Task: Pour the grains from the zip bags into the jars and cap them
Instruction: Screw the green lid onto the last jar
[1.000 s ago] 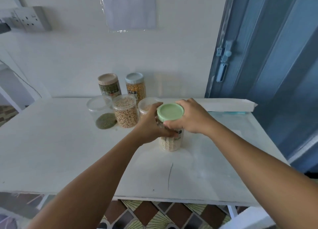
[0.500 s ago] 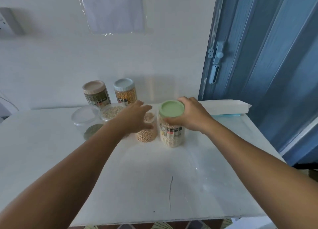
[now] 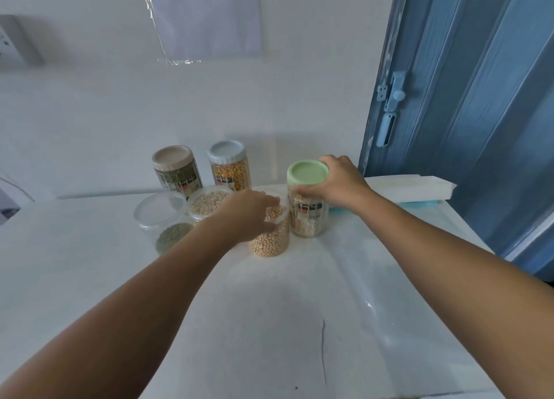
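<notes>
Jars stand in a bunch near the back of the white surface (image 3: 299,323). The right hand (image 3: 338,185) holds the jar with the green lid (image 3: 307,197) near its top, with fingers curled round it. That jar stands straight up and looks done.

Just to its left, almost touching, is the open jar of yellow beans (image 3: 271,236). The left hand (image 3: 248,215) is right on it, with fingers curled round its rim and side. This jar has no lid yet, so it looks like the next one to cap. It is tall and stands upright, so the left hand, the nearer one, can pull it forward. I see no spare lid. Two more open jars sit further left.
</notes>
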Demonstrator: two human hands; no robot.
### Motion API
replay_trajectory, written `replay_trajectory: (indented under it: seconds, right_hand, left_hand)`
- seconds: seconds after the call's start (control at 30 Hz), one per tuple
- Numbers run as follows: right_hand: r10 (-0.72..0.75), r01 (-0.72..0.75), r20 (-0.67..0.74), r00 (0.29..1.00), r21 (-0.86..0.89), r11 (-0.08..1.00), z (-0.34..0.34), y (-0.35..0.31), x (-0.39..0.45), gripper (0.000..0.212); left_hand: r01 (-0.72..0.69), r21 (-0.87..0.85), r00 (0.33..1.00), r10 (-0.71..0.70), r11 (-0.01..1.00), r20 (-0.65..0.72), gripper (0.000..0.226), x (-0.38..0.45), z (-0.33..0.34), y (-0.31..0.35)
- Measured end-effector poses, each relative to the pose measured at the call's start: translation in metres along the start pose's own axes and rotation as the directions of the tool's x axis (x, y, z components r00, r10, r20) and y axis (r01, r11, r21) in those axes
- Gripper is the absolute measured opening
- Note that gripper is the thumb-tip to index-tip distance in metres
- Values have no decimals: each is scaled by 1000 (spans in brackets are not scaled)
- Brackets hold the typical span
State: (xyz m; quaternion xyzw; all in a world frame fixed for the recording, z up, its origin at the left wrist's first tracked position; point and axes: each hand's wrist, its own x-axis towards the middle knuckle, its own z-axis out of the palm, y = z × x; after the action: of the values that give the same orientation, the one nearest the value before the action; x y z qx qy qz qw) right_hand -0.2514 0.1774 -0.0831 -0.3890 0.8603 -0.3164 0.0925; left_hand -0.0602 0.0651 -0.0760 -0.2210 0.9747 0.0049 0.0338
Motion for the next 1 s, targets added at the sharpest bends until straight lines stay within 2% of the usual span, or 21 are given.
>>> replay_trajectory:
  seconds: [0.53, 0.77, 1.0]
  right_hand:
    - [-129, 128, 89, 988, 8, 992, 19, -9, 91, 95]
    - [-160, 157, 78, 984, 44, 987, 31, -12, 107, 83]
    - [-145, 139, 104, 984, 63, 988, 28, -11, 90, 94]
  left_hand:
    - [166, -125, 986, -161, 978, 53, 71, 7, 0, 11]
    - [170, -145, 985, -167, 975, 34, 69, 15, -3, 18]
    - [131, -129, 991, -131, 983, 12, 67, 18, 0, 16]
